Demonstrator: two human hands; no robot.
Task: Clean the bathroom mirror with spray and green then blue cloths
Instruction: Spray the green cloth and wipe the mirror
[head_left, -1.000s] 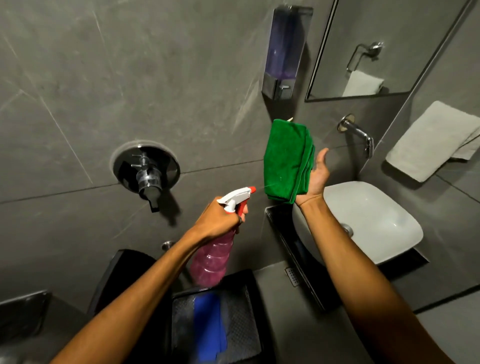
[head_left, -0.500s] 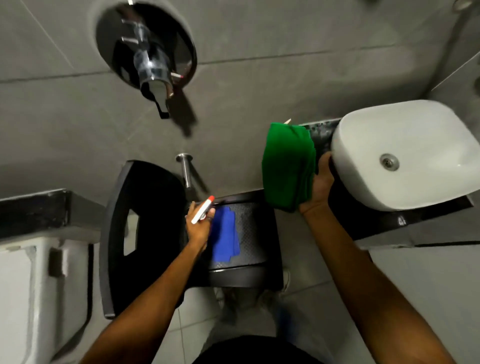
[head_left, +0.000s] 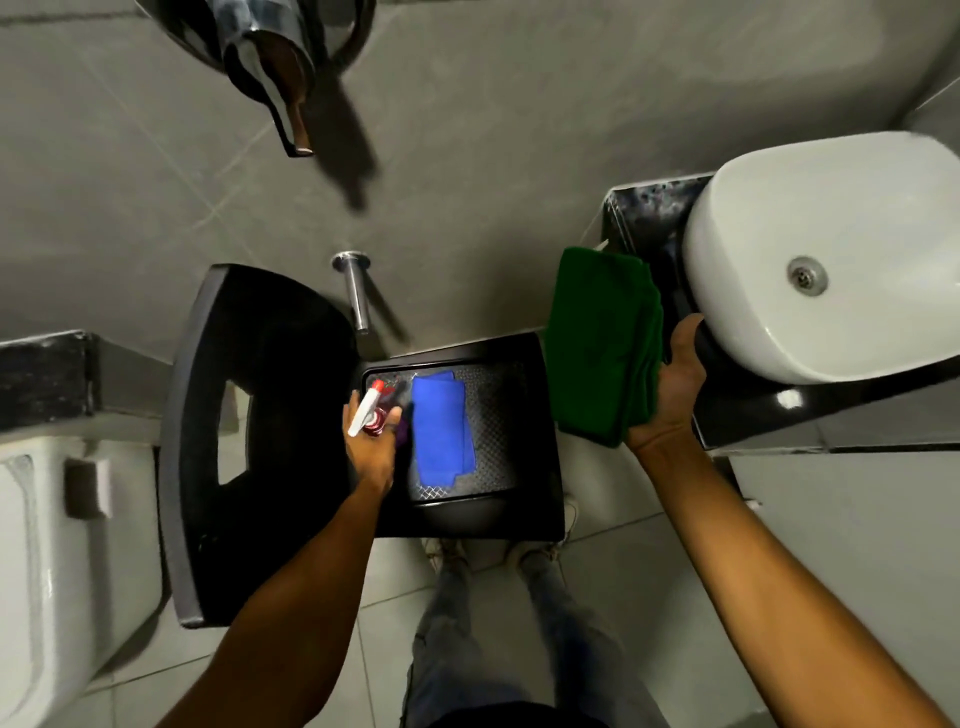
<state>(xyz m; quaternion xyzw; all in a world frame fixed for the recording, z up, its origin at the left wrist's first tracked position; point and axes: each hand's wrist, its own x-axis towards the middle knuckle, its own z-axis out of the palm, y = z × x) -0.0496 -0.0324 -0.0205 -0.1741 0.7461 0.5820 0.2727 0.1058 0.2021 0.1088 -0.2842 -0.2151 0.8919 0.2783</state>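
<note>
My left hand (head_left: 371, 449) grips the pink spray bottle (head_left: 370, 414) by its white and red trigger head, low over the seat of a black chair (head_left: 535, 426). Most of the bottle is hidden under the hand. A folded blue cloth (head_left: 441, 428) lies on the seat just right of the bottle. My right hand (head_left: 670, 395) holds a folded green cloth (head_left: 602, 343) upright, between the chair and the sink counter. The mirror is out of view.
A white basin (head_left: 810, 249) sits on a black counter (head_left: 831, 410) at the right. A white toilet (head_left: 57, 561) stands at the left. A chrome mixer handle (head_left: 280, 78) and a spout (head_left: 356, 291) stick out of the grey wall. My legs stand on pale floor tiles (head_left: 582, 587).
The view has tipped down from the wall and mirror to the chair. My left hand has lowered the spray bottle to the seat beside the blue cloth. My right hand has dropped with the green cloth.
</note>
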